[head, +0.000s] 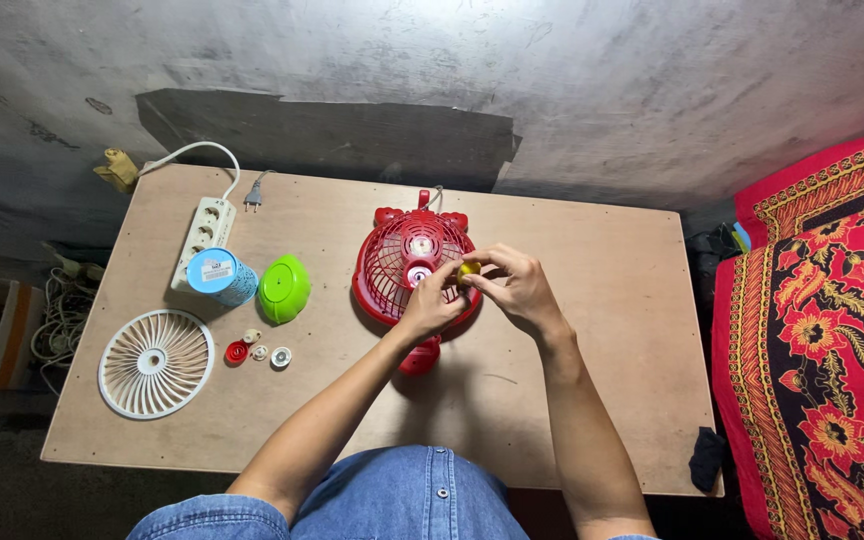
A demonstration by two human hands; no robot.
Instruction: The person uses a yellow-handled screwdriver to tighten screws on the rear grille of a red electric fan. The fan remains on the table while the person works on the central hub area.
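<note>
Head view: left of centre, a light-blue cylindrical container (221,276) with a white rectangular label on its lid stands beside a white power strip (202,235). At centre, a red plastic fan (407,275) lies flat on the plywood table (602,330), grille up, long axis running top to bottom of frame. Left hand (432,305) and right hand (519,288) together pinch a small yellow round part (468,270) over the grille. Lower left: a white ribbed grille (156,362), green dome cap (284,288), small round caps (258,351).

1 head-worn camera looks almost straight down from above onto the light-brown wooden tabletop (592,400), fairly near, facing toward the grey concrete wall (552,80) at the top; the wearer's forearms enter from below.
</note>
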